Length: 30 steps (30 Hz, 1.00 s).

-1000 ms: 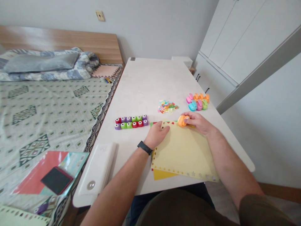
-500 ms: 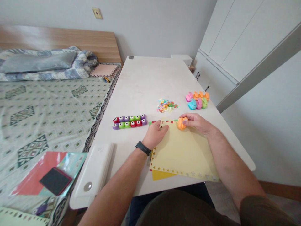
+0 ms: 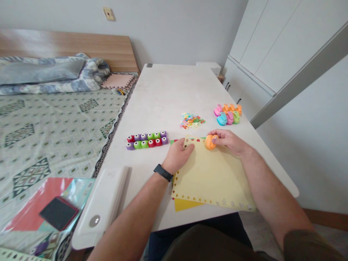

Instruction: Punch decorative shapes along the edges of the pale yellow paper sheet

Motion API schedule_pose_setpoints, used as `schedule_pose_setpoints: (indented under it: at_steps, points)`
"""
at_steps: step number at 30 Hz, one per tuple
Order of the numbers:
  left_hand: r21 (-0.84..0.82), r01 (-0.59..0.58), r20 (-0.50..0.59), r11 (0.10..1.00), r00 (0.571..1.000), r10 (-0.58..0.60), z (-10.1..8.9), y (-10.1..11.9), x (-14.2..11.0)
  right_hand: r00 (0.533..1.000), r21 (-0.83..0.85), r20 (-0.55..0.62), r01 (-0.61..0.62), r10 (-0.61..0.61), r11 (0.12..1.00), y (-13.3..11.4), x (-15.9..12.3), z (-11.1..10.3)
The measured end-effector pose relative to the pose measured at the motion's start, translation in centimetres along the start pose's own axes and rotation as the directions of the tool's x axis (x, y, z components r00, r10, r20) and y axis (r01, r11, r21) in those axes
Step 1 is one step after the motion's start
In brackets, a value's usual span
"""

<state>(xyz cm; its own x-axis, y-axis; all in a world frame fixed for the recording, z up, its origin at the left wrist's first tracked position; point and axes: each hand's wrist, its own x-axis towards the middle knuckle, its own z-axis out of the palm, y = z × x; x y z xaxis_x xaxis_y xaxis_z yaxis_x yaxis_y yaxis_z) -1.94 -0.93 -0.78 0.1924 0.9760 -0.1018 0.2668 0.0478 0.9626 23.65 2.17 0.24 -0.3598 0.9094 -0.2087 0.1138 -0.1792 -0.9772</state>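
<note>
left hand (image 3: 178, 156) lying palm-down, right hand (image 3: 228, 141) with fingers (image 3: 217, 133) curled

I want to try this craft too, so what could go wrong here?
The orange craft punch in the right hand sits at the top edge of the yellow sheet, so the paper might crease or tear there. That sheet lies over other coloured paper, so it could slide if the left hand lifts. The tiny paper cutouts nearby might scatter if bumped.
</note>
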Motion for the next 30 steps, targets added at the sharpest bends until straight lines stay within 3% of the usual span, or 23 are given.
schedule_pose_setpoints:
  at_steps: [30]
  points:
    - [0.063,-0.028,0.011,0.998,1.0,0.027,0.06,-0.45,0.12,0.994,-0.03,-0.106,0.008,-0.011,1.0,0.75,0.55,0.4]
